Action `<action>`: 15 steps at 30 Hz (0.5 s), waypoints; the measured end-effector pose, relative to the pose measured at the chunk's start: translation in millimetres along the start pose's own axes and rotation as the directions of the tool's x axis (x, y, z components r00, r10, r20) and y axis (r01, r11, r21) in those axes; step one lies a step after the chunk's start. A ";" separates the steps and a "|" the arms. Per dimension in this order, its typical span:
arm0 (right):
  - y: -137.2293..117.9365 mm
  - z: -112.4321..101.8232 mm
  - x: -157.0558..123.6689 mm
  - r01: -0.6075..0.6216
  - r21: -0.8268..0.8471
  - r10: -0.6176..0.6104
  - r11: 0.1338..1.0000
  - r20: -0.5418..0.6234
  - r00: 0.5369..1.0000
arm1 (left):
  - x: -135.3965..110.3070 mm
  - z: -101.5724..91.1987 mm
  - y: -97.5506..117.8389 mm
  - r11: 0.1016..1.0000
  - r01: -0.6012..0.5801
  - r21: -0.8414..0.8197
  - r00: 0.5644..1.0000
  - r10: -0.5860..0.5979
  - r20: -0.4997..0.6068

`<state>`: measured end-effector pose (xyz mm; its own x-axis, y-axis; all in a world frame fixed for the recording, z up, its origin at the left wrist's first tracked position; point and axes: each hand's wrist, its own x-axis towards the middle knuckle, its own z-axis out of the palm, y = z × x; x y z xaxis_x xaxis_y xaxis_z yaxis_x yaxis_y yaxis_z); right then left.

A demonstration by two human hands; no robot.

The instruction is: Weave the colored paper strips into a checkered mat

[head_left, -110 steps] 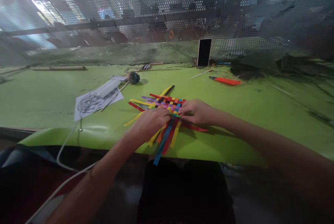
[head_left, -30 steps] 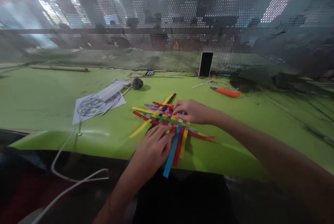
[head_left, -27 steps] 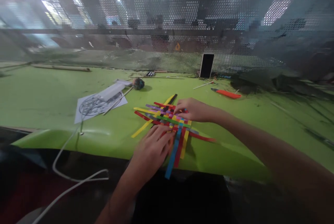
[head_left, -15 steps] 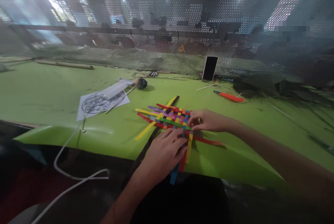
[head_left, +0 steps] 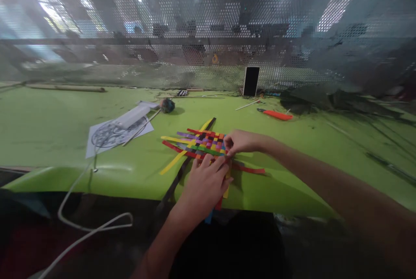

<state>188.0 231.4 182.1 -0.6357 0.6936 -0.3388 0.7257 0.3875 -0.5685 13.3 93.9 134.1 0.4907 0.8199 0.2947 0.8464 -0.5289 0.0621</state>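
Entries as we logged them.

1. Paper-strip weave [head_left: 206, 141]: a small mat of interlaced strips in red, yellow, purple, green, orange and black. We found it lying flat on the green surface [head_left: 48, 127], close to its near edge, between the two hands. Loose tails stuck out on every side, and a red tail [head_left: 251, 169] ran off to the right.

2. Left hand [head_left: 205, 183]: palm down over the near tails of the weave. Its fingers [head_left: 218, 164] were stretched out, slightly spread and pressed flat on the strips, gripping nothing.

3. Right hand [head_left: 242, 141]: at the right edge of the weave. Its fingers [head_left: 229, 145] were curled in and pinched together on the mat's edge. We could not tell which strip they held.

4. Printed sheet [head_left: 110, 134] with a circular design: well to the left of the weave, with a thin stick [head_left: 140, 122] laid across it.

5. White cable [head_left: 78, 196]: trailing from that sheet over the near edge of the surface.

6. Dark round ball [head_left: 167, 105]: just beyond the sheet.

7. Orange cutter [head_left: 275, 115]: far right, well apart from the hands.

8. Phone [head_left: 251, 81]: upright against the perforated screen [head_left: 208, 19] at the back.
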 end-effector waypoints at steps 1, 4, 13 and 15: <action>-1.8 -1.2 0.4 -0.011 -0.014 0.011 1.000 0.005 1.000 | -1.1 0.4 1.1 1.000 -0.005 -0.001 1.000 0.005 -0.004; -7.7 -8.3 2.8 -0.012 -0.072 0.015 0.997 0.039 0.999 | -3.2 2.6 3.7 1.000 0.009 -0.010 1.000 -0.009 -0.025; -45.2 -1.7 26.1 0.155 -0.096 -0.163 0.983 -0.083 0.983 | -3.0 17.9 12.2 0.993 0.109 -0.041 0.986 -0.113 -0.122; -51.6 9.0 30.4 0.097 -0.246 -0.127 0.964 -0.108 0.986 | -2.2 19.7 13.6 0.991 0.127 -0.050 0.983 -0.133 -0.125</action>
<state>128.9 227.0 194.4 -0.6905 0.7004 -0.1805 0.7027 0.5904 -0.3971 27.8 89.3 115.5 0.3443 0.8491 0.4005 0.8907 -0.4303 0.1465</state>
